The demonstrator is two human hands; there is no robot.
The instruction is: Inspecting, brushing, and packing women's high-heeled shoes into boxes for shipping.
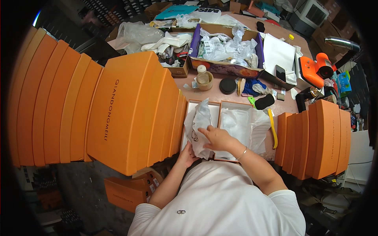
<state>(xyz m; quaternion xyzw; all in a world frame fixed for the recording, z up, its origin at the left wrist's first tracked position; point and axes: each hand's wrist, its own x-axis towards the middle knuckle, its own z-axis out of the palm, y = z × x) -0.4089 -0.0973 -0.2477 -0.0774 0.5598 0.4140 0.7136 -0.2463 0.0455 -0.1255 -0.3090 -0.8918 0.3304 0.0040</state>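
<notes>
Bench: pinkish top, cluttered toward the far side
Floor: dark grey, flecked with small scraps
Back left: rows of dark boxes
Back right: pale boxy appliance, brown cartons alongside
Light: bluish-white streak, upper left

I'm in what looks like a packing room or small warehouse — tall stacks of orange boxes on my left, more orange boxes on my right. The bench carries an open paper-lined box and, farther back, a purple carton of crumpled clear plastic. Dark stacked boxes fill the far left — cartons sit on the grey floor near left.
</notes>
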